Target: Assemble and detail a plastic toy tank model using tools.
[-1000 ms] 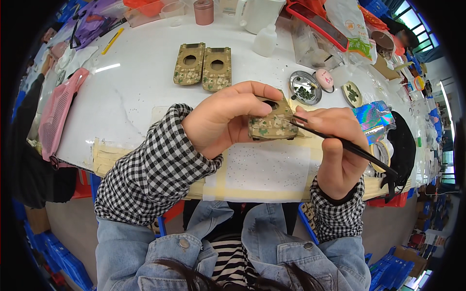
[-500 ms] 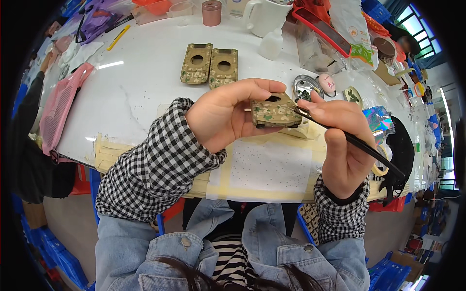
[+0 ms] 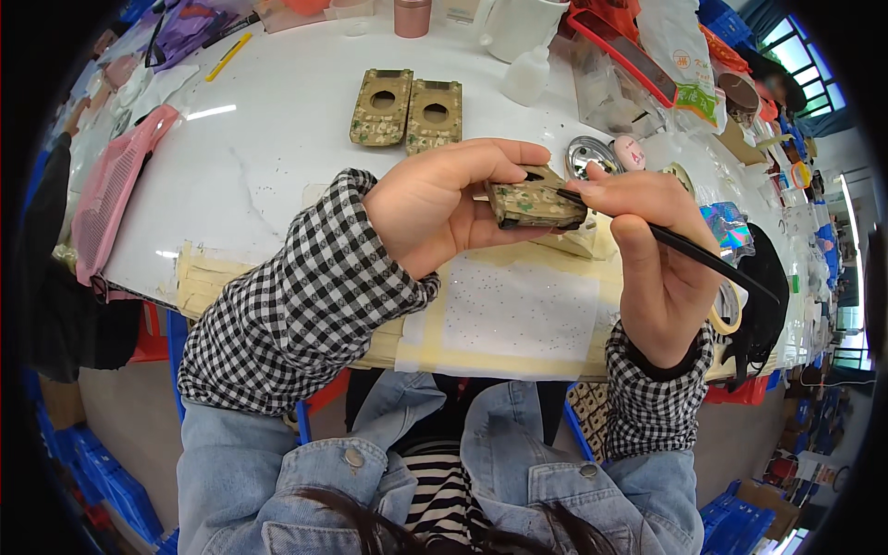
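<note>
While our left hand (image 3: 435, 208) grips a camouflage-patterned block (image 3: 535, 203) above the table's (image 3: 277, 139) near edge, long axis sideways, our right hand (image 3: 652, 250) pinches a black tool (image 3: 703, 259) whose tip touches the block's right end; two matching blocks (image 3: 407, 108) lie farther back.

The camouflage-painted shell (image 3: 536, 203) looked like matt, hard plastic. The table (image 3: 268, 139) was glossy white, and the sleeves (image 3: 305, 296) were checked woven cloth.
</note>
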Demonstrator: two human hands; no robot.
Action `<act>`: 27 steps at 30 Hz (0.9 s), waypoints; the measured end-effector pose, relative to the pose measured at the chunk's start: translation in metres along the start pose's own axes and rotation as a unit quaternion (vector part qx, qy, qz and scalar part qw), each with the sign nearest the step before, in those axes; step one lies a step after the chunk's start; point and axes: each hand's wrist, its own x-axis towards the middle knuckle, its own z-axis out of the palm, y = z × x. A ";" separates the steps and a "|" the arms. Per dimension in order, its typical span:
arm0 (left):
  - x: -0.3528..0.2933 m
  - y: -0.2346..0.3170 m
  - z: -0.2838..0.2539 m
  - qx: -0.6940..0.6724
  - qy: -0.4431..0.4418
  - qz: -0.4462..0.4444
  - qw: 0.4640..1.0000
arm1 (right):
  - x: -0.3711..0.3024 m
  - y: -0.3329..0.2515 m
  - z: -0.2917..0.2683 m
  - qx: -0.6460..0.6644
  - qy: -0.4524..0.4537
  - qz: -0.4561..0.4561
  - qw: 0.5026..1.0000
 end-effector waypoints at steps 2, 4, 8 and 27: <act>0.000 0.000 0.000 0.000 -0.001 0.000 1.000 | 0.000 -0.001 -0.001 -0.005 -0.008 0.000 1.000; 0.000 0.000 0.000 0.002 -0.002 0.002 1.000 | 0.001 -0.001 -0.001 -0.005 -0.012 0.000 1.000; 0.000 -0.001 0.000 0.007 -0.003 0.003 1.000 | -0.001 0.000 -0.001 0.000 -0.012 -0.001 1.000; 0.001 -0.001 -0.001 0.022 -0.010 0.006 1.000 | -0.001 -0.005 -0.005 -0.021 -0.055 0.007 0.998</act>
